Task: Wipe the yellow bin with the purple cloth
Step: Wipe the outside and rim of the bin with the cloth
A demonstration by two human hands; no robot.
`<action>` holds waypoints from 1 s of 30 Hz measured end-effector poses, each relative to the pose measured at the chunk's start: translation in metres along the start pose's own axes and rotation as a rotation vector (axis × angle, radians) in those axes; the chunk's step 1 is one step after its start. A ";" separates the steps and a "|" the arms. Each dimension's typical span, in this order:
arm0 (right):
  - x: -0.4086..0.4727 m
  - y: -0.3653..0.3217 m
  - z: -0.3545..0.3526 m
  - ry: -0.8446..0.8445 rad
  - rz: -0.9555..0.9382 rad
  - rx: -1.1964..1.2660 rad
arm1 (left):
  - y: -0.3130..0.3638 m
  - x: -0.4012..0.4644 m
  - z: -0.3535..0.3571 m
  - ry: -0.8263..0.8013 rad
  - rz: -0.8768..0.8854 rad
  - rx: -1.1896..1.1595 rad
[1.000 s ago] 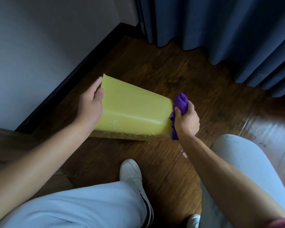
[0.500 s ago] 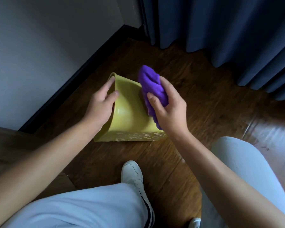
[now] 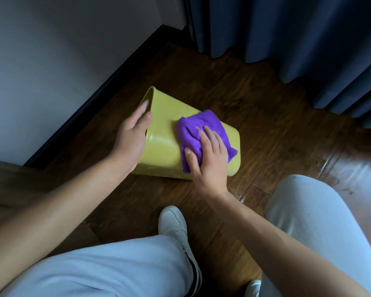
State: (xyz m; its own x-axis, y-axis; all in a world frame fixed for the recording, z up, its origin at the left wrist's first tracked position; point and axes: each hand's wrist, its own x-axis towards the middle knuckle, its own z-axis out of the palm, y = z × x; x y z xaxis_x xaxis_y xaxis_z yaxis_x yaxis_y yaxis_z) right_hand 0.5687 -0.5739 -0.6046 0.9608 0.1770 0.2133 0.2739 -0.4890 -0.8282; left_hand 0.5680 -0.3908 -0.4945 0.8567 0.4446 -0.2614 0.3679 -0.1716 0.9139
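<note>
While the yellow bin (image 3: pixel 163 146) lies on its side on the wooden floor (image 3: pixel 276 129), mouth toward the left and base toward the right, I have my left hand (image 3: pixel 133 138) steadying it at the rim end. Those fingers lie fairly straight along the bin's left edge; the thumb seems hooked over the lip, but I cannot tell how firmly it holds. My right hand (image 3: pixel 209 159) is flat on the purple cloth (image 3: pixel 199 130), fingers spread and only lightly bent, pressing the bunched fabric against the bin's upward-facing side near its base end. The cloth is pressed, not pinched.

As I judge it, wiping is under way on this face, with other faces probably left to do.

Risks from here: the bin rests on a rounded-cornered wall, so a hard sideways stroke could roll it or slide it across the smooth boards toward the dark skirting (image 3: pixel 107 91) on the far left, since my left hand offers more a brace than a grip. The cloth is crumpled, so a loose corner may fold under and leave streaks unwiped. Pressing hard on thin plastic might also flex the wall inward. My white shoe (image 3: pixel 172 224) sits near, in front of the bin.
</note>
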 end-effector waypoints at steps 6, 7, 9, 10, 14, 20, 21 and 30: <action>0.009 0.038 0.005 0.049 0.252 -0.060 | -0.003 -0.004 -0.001 0.077 0.039 0.003; 0.010 0.044 0.004 0.056 0.300 -0.054 | -0.003 -0.004 -0.001 0.083 0.054 0.014; 0.010 0.054 0.002 0.059 0.403 -0.018 | -0.002 -0.006 0.002 0.095 0.079 0.035; 0.011 0.059 0.001 0.063 0.445 0.004 | 0.000 -0.007 0.003 0.102 0.088 0.046; 0.010 0.069 -0.002 0.105 0.593 0.064 | 0.004 -0.009 0.007 0.129 0.080 0.072; 0.009 0.073 -0.007 0.170 0.803 0.135 | 0.002 -0.009 -0.001 0.145 0.052 0.089; 0.009 0.074 -0.009 0.184 0.823 0.124 | 0.003 -0.009 -0.004 0.129 0.044 0.080; 0.049 0.046 -0.041 0.242 0.401 0.065 | 0.036 -0.018 -0.028 -0.267 0.012 0.497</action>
State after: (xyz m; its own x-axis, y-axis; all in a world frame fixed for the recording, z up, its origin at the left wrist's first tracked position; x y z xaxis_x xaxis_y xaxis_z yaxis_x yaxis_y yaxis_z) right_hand 0.6302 -0.6227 -0.6114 0.9746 -0.2227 -0.0220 -0.1167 -0.4221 -0.8990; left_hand 0.5556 -0.3802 -0.4477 0.8998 0.2135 -0.3804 0.4283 -0.5974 0.6779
